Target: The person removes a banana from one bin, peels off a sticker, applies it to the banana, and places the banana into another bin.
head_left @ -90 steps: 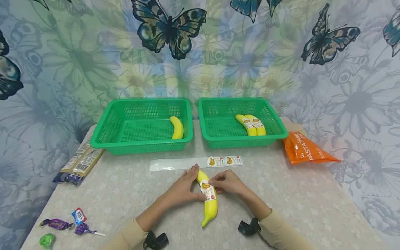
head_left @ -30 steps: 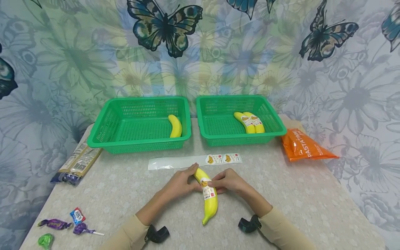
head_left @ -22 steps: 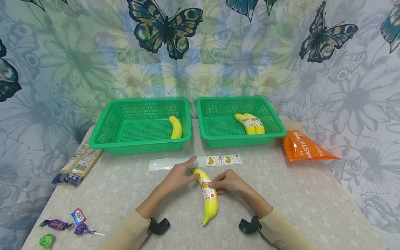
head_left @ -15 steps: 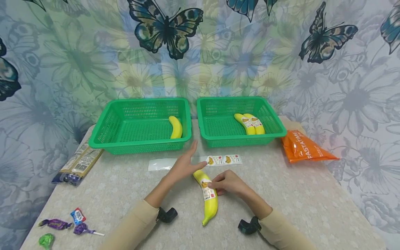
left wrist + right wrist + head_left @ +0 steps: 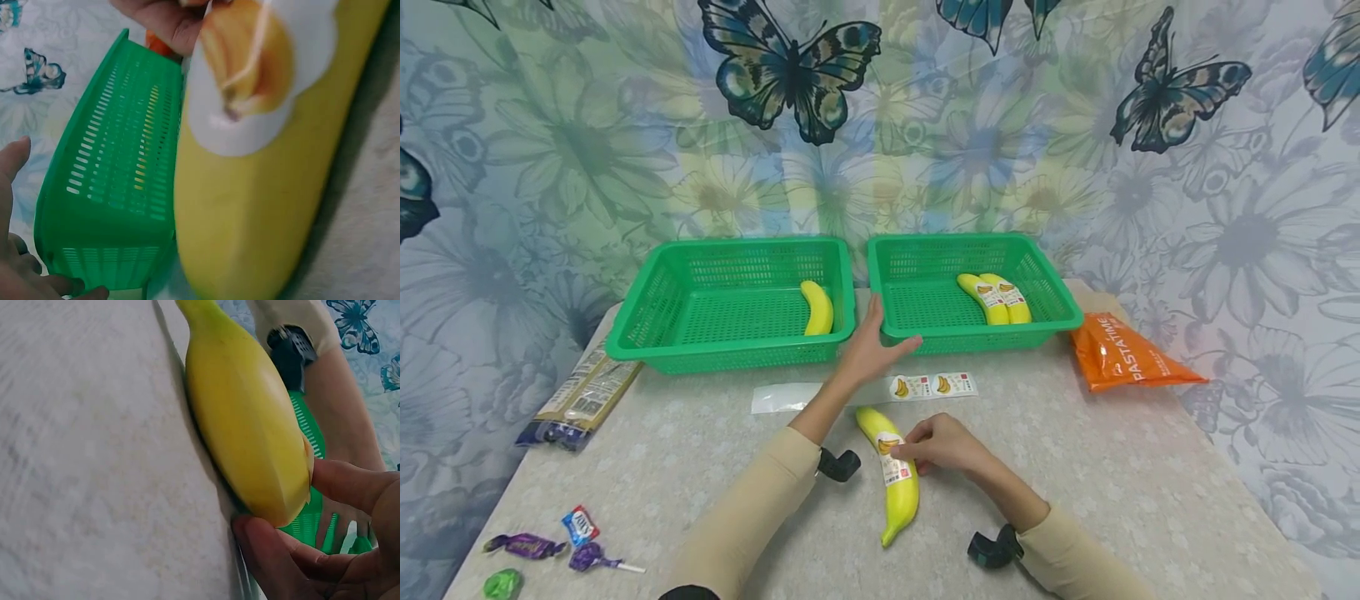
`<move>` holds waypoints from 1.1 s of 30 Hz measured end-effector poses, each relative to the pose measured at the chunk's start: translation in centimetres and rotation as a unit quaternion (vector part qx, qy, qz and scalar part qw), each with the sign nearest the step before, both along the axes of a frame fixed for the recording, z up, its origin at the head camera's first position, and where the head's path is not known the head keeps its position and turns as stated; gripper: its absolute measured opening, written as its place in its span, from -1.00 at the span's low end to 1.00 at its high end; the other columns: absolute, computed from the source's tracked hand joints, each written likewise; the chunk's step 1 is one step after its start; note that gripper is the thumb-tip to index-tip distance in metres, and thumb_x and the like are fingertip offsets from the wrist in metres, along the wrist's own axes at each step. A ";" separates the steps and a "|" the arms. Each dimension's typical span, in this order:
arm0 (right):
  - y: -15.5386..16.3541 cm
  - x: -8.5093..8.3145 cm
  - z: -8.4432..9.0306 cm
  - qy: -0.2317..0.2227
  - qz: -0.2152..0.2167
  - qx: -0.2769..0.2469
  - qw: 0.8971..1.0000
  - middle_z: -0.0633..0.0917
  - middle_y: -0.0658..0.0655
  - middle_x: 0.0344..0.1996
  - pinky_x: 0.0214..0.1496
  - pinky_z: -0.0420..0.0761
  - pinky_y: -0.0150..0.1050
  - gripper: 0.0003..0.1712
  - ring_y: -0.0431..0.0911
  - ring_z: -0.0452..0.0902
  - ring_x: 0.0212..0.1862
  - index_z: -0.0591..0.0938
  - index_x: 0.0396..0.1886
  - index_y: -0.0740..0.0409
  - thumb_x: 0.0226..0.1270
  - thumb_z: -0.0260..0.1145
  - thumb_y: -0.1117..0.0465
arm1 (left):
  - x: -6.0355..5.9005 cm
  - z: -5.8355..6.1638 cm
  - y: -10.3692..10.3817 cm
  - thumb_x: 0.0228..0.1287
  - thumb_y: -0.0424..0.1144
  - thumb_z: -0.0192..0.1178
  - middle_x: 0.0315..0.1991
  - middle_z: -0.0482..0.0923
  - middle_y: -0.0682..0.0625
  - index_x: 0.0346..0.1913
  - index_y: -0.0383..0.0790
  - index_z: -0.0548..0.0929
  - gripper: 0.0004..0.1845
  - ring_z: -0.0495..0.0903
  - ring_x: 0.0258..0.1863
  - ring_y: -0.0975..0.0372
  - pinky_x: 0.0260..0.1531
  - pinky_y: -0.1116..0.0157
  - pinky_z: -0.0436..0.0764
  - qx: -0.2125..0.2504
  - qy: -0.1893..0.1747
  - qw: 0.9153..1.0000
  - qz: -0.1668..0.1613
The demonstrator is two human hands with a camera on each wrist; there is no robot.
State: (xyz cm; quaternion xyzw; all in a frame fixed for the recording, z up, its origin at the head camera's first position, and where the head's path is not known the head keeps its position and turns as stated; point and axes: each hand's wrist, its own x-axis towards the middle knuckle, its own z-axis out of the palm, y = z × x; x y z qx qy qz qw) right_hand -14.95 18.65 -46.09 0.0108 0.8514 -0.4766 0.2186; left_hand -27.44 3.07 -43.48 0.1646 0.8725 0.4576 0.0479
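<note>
A yellow banana [image 5: 902, 504] with a white banana-picture label [image 5: 891, 457] around its middle lies on the table. My right hand [image 5: 946, 442] pinches it at the label, thumb on the label and fingers at the far side. In the right wrist view, fingertips sit at both sides of the banana [image 5: 244, 419]. My left hand [image 5: 867, 354] is off the banana, thumb spread from straight fingers, by the near left corner of the right green basket [image 5: 977, 340]. The left wrist view shows this hand [image 5: 19, 262] in part, overlapping a green basket [image 5: 106, 156].
Two labelled bananas [image 5: 996, 302] lie in the right basket. The left green basket [image 5: 730, 354] holds one unlabelled banana [image 5: 817, 308]. A label strip [image 5: 775, 398] lies under my left forearm. An orange bag [image 5: 1127, 350], a gold packet [image 5: 583, 396] and candies [image 5: 527, 546] lie at the sides.
My left hand has let go of the banana's upper end and moved forward over the label strip to between the baskets. My right hand has kept its pinch at the label.
</note>
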 end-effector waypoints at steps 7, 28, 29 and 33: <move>-0.2 0.3 0.2 0.005 -0.001 -0.007 1.000 0.70 0.06 -0.49 -0.43 0.66 -0.28 -0.60 -0.13 0.62 -0.51 0.72 -0.32 0.22 0.05 0.53 -0.03 | -1.9 0.5 1.3 0.16 0.38 0.17 0.60 -0.42 0.05 0.57 -0.04 -0.36 0.20 -0.14 0.57 -0.01 0.47 -0.14 0.12 0.001 -0.014 1.000 0.011; -0.1 0.3 0.1 -0.004 0.000 -0.049 0.999 0.74 0.10 -0.45 -0.40 0.73 -0.20 -0.62 -0.18 0.64 -0.52 0.73 -0.25 0.31 0.12 0.50 0.06 | -3.7 -0.2 2.3 0.16 0.35 0.17 0.60 -0.39 -0.08 0.56 -0.23 -0.28 0.21 -0.10 0.56 -0.08 0.45 -0.14 0.17 -0.026 0.024 0.999 0.024; -0.1 0.3 0.1 -0.005 0.000 -0.051 0.999 0.74 0.10 -0.45 -0.40 0.73 -0.20 -0.62 -0.18 0.64 -0.52 0.73 -0.25 0.31 0.12 0.50 0.06 | -3.7 -0.3 2.3 0.16 0.35 0.18 0.60 -0.39 -0.08 0.56 -0.23 -0.28 0.21 -0.10 0.56 -0.09 0.45 -0.14 0.17 -0.023 0.023 0.999 0.026; -0.1 0.1 0.2 -0.008 -0.002 -0.056 0.998 0.74 0.10 -0.46 -0.40 0.73 -0.21 -0.62 -0.19 0.64 -0.52 0.74 -0.26 0.32 0.11 0.50 0.06 | -3.8 -0.3 2.4 0.15 0.34 0.19 0.61 -0.40 -0.06 0.56 -0.23 -0.28 0.22 -0.10 0.56 -0.08 0.45 -0.12 0.17 -0.020 0.016 0.999 0.027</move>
